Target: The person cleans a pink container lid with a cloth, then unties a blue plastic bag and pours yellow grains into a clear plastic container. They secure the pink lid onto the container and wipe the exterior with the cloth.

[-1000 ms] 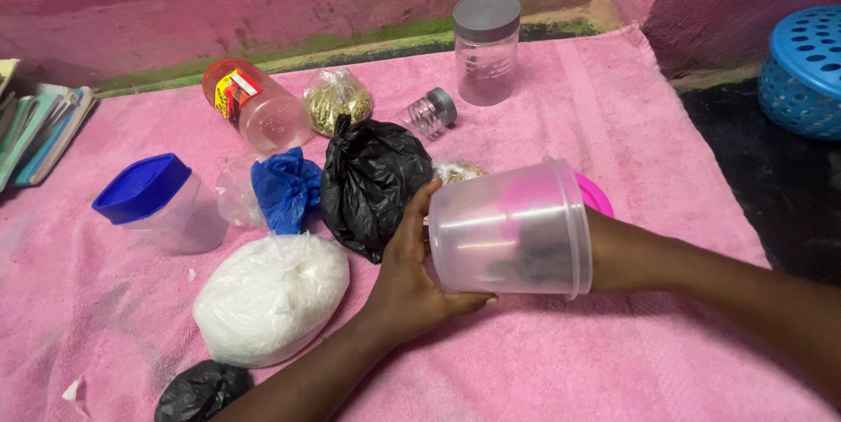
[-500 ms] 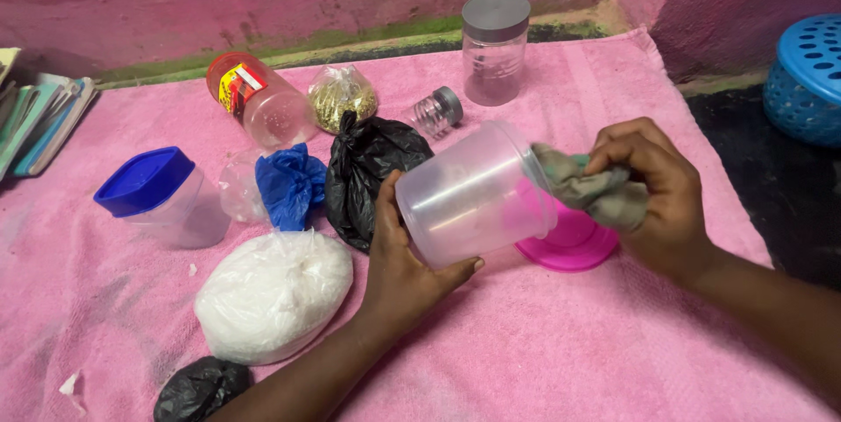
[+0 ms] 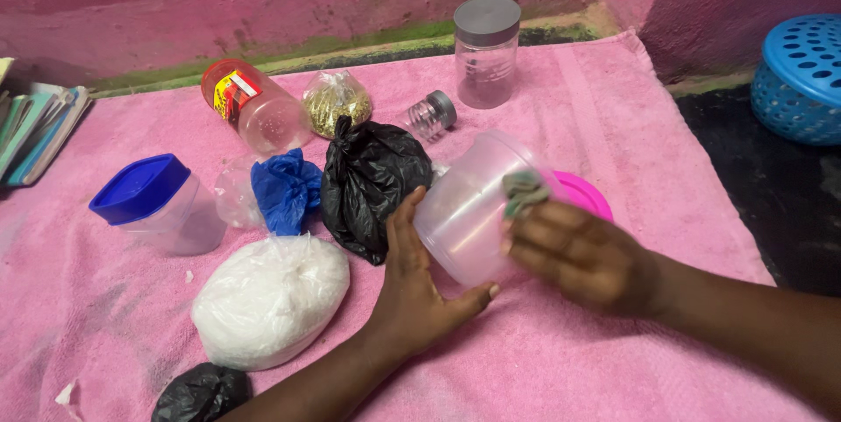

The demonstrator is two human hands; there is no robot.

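My left hand cups the base of a clear plastic container, which is tilted on its side above the pink towel. My right hand is pressed against the container's outer wall and holds a small grey-green cloth there. A pink lid lies on the towel just behind the container. A tied black plastic bag sits right beside my left hand.
On the towel: a white bag, a blue bag, a blue-lidded tub, a red-lidded jar lying down, a grey-lidded jar, a small jar, a bag of golden bits. Blue basket right; books left.
My right hand came out of the container with the cloth, then moved down onto its outer side. The container's open end swung away from me.
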